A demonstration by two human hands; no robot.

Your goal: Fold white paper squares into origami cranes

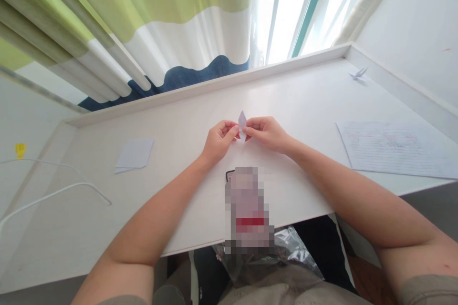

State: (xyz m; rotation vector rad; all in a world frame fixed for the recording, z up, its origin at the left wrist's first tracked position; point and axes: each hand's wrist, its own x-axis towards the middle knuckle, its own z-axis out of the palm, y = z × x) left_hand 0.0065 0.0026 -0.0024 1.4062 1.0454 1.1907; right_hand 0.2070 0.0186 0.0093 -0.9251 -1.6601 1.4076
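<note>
A small piece of folded white paper, narrow and pointed at its top, is held upright above the middle of the desk. My left hand pinches its left side between thumb and fingers. From the other side my right hand grips it the same way, thumb across the lower part. Both hands are closed, fingertips almost meeting at the paper. Some of its lower part is hidden behind the fingers.
White desk with a raised back edge. Square paper sheets lie left, a lined paper stack right. A folded paper figure sits at the far right corner. A white cable crosses the left side. A blurred-out object is near the front edge.
</note>
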